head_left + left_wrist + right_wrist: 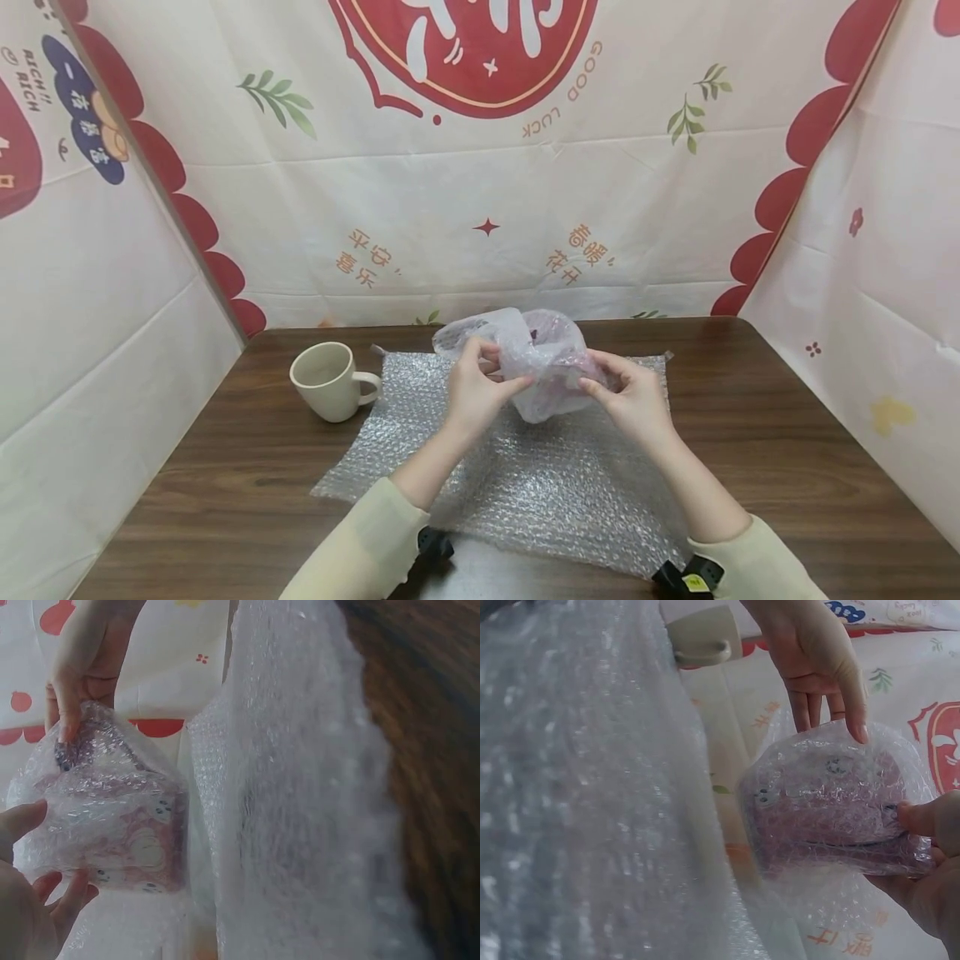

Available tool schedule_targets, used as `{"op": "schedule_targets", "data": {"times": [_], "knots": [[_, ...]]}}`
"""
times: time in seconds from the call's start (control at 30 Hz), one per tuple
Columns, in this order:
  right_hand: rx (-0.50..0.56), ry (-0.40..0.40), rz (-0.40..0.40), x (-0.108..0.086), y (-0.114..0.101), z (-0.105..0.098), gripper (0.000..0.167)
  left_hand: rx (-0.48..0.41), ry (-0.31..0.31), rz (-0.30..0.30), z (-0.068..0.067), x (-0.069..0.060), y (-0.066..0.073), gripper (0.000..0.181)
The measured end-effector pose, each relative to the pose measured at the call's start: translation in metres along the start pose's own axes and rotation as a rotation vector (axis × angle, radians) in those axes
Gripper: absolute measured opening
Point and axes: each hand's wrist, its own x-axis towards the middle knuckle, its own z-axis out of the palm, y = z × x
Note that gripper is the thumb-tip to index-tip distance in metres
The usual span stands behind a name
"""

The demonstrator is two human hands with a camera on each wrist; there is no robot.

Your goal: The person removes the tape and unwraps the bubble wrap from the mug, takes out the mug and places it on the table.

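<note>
A pink patterned object (142, 844) is wrapped in clear bubble wrap; its exact kind is blurred by the wrapping. In the head view the wrapped bundle (551, 371) is held above the back part of a flat bubble wrap sheet (555, 492). My left hand (476, 396) pinches the bundle's left side, fingers behind and thumb in front. On the opposite side, my right hand (633, 400) grips it between thumb and fingers. A loose flap of wrap (468, 329) sticks out toward the left. The right wrist view shows the wrap (832, 802) covering the object.
A cream mug (326, 381) stands upright at the left, its handle beside the sheet's left edge. The sheet lies across the middle of the dark wooden table (217, 475). Printed white cloth (450, 183) hangs behind the table and on both sides.
</note>
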Motion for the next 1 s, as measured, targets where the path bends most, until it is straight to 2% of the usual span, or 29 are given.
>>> {"op": "schedule_targets", "data": {"times": [0.33,0.53,0.8,1.0], "knots": [[0.04,-0.063,0.078,-0.004,0.011,0.011,0.038,0.023,-0.053,-0.047,-0.007,-0.002,-0.014,0.053],[0.011,-0.056,0.071,-0.003,0.016,0.015,0.039,-0.004,-0.085,-0.042,-0.01,0.0,-0.022,0.053],[-0.012,-0.072,0.091,-0.004,0.023,0.017,0.04,-0.046,-0.098,-0.1,-0.008,-0.004,-0.026,0.053],[-0.04,-0.097,0.074,-0.002,0.022,0.015,0.041,-0.062,-0.105,-0.096,-0.009,-0.005,-0.027,0.052]]}}
